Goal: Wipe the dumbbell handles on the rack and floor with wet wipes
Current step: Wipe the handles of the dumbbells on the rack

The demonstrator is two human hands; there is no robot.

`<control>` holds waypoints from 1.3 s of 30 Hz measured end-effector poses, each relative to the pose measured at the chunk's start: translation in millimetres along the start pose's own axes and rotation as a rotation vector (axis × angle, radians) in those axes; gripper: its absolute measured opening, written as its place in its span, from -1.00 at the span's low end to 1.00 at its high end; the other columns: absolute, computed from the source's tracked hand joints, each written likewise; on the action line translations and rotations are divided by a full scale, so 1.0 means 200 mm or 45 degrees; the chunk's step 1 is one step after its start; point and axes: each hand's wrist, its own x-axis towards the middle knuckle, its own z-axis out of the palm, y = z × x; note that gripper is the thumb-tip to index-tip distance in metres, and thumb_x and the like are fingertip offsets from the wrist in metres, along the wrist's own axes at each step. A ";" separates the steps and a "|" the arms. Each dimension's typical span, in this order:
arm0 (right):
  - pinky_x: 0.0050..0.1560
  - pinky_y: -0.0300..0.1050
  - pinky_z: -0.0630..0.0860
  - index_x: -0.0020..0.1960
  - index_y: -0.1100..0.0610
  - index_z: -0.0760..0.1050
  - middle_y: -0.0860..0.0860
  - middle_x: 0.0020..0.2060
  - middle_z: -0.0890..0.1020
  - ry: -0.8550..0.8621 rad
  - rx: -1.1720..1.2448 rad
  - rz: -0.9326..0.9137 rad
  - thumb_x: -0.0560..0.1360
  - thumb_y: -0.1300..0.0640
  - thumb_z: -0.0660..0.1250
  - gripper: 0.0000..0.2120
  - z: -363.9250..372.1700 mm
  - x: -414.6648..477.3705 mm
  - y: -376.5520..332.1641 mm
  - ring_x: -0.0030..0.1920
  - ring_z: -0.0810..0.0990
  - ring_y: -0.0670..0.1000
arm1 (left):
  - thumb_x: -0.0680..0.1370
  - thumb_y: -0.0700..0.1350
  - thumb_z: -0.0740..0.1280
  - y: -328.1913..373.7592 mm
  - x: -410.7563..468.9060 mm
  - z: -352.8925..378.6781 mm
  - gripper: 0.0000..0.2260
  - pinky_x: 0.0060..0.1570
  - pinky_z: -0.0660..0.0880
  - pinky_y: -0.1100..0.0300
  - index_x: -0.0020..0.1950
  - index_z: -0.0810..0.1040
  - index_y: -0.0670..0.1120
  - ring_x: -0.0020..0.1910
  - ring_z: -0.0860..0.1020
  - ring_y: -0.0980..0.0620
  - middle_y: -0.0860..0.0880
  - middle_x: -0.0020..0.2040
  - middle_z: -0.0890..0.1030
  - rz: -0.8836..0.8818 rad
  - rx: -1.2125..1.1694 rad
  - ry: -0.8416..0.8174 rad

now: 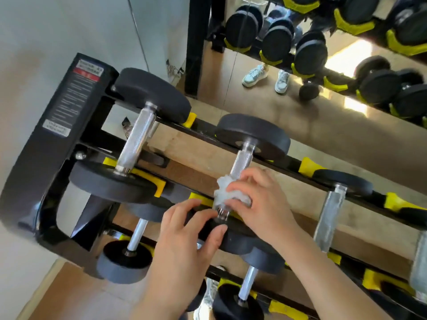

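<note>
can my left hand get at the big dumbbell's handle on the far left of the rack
Probably yes: that handle lies bare, nothing across it, one slot left of the dumbbell the left hand steadies. The wet wipe is in the right hand, though.

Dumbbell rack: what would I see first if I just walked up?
The two hands in the middle: the right hand wraps a crumpled white wipe round a shiny handle, while the left hand holds the same dumbbell by its black end. Next, the bright yellow pads along the black rack, and the mirror at top right.
</note>
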 end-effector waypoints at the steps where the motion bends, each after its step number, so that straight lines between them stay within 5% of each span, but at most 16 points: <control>1: -0.06 -0.13 0.44 -0.02 0.03 0.64 -0.04 -0.06 0.52 0.025 -0.030 -0.028 0.41 0.12 0.48 -0.85 -0.01 0.05 0.01 -0.04 0.41 -0.04 | 0.53 0.22 0.21 0.00 0.00 0.00 -0.66 0.21 0.25 0.33 0.10 0.63 0.07 0.19 0.43 0.05 0.07 0.18 0.50 0.004 0.006 0.003; 6: -0.26 -0.04 0.52 -0.19 0.11 0.67 0.04 -0.21 0.59 -0.065 -0.097 -0.163 0.46 0.19 0.24 -0.77 -0.04 0.19 0.02 -0.22 0.59 0.11 | 0.53 0.23 0.19 0.00 -0.02 0.02 -0.64 0.17 0.37 0.17 0.12 0.61 0.06 0.20 0.43 0.01 0.06 0.19 0.50 -0.012 -0.009 0.028; 10: -0.21 -0.08 0.50 -0.15 0.10 0.69 -0.05 -0.20 0.58 -0.457 0.095 -0.279 0.41 0.25 0.24 -0.75 -0.03 0.02 -0.02 -0.20 0.57 -0.01 | 0.53 0.24 0.18 0.01 -0.02 0.03 -0.61 0.18 0.42 0.10 0.14 0.61 0.04 0.24 0.45 -0.03 0.03 0.23 0.51 -0.027 -0.044 0.053; 13: -0.18 -0.04 0.52 -0.14 0.13 0.69 0.02 -0.16 0.59 -0.107 0.078 -0.219 0.45 0.19 0.21 -0.74 -0.05 0.10 0.04 -0.18 0.58 0.02 | 0.53 0.23 0.18 0.01 -0.02 0.03 -0.62 0.19 0.39 0.13 0.14 0.61 0.04 0.25 0.44 -0.02 0.03 0.23 0.51 -0.032 -0.057 0.061; 16: -0.12 -0.22 0.46 -0.14 0.17 0.69 0.04 -0.15 0.57 0.290 0.141 -0.009 0.44 0.31 0.37 -0.86 -0.02 0.14 0.06 -0.15 0.53 -0.05 | 0.52 0.23 0.18 0.01 -0.03 0.03 -0.62 0.19 0.36 0.16 0.13 0.61 0.05 0.26 0.43 0.00 0.04 0.23 0.50 -0.048 -0.076 0.064; 20: -0.14 -0.29 0.50 -0.09 0.14 0.70 -0.03 -0.16 0.59 -0.005 0.274 -0.055 0.42 0.36 0.44 -0.84 0.05 -0.02 -0.01 -0.16 0.55 -0.12 | 0.51 0.27 0.17 0.01 -0.01 0.01 -0.60 0.18 0.34 0.19 0.12 0.61 0.06 0.23 0.41 0.04 0.07 0.21 0.51 -0.051 -0.059 0.022; 24: -0.23 -0.29 0.46 -0.11 0.14 0.69 -0.01 -0.22 0.60 0.415 0.269 0.169 0.43 0.30 0.44 -0.90 0.03 0.11 0.03 -0.23 0.53 -0.12 | 0.51 0.27 0.22 0.01 0.01 -0.02 -0.64 0.17 0.24 0.32 0.13 0.60 0.10 0.25 0.37 0.11 0.11 0.22 0.49 -0.052 -0.025 -0.051; 26: -0.20 -0.38 0.47 -0.10 0.14 0.69 -0.03 -0.19 0.62 0.254 0.312 0.185 0.44 0.26 0.45 -0.93 0.06 0.05 -0.02 -0.17 0.55 -0.15 | 0.51 0.24 0.23 0.01 0.01 -0.03 -0.65 0.18 0.26 0.32 0.14 0.60 0.08 0.24 0.39 0.09 0.09 0.22 0.50 -0.037 -0.016 -0.065; 29: -0.19 -0.25 0.51 -0.15 0.11 0.70 -0.04 -0.20 0.64 -0.055 0.369 0.069 0.42 0.30 0.47 -0.89 0.03 0.00 -0.04 -0.16 0.58 -0.14 | 0.51 0.21 0.21 0.04 0.02 -0.03 -0.65 0.16 0.30 0.33 0.13 0.61 0.07 0.18 0.43 0.06 0.07 0.19 0.52 0.004 0.009 -0.048; 33: -0.21 -0.26 0.47 -0.16 0.14 0.69 -0.02 -0.24 0.61 0.215 0.326 0.160 0.43 0.27 0.45 -0.93 0.02 0.09 0.01 -0.22 0.54 -0.12 | 0.52 0.12 0.27 0.06 0.10 -0.08 -0.72 0.07 0.29 0.48 0.19 0.57 0.13 0.16 0.40 0.20 0.21 0.17 0.48 -0.037 -0.086 -0.131; 36: -0.15 -0.12 0.54 -0.19 0.11 0.68 -0.03 -0.23 0.63 -0.115 0.458 0.258 0.44 0.27 0.45 -0.90 0.04 -0.02 -0.07 -0.19 0.58 -0.12 | 0.54 0.00 0.32 0.08 0.23 -0.09 -0.74 0.05 0.42 0.36 0.24 0.56 0.10 0.08 0.51 0.18 0.18 0.11 0.56 -0.018 -0.068 -0.176; 39: -0.24 -0.31 0.49 -0.24 0.12 0.68 -0.03 -0.28 0.61 0.117 0.452 0.203 0.39 0.34 0.47 -0.86 0.02 0.08 -0.02 -0.22 0.57 -0.13 | 0.54 0.02 0.36 0.10 0.36 -0.04 -0.73 0.03 0.51 0.20 0.24 0.56 0.12 -0.01 0.57 0.15 0.14 0.04 0.62 -0.072 -0.056 -0.335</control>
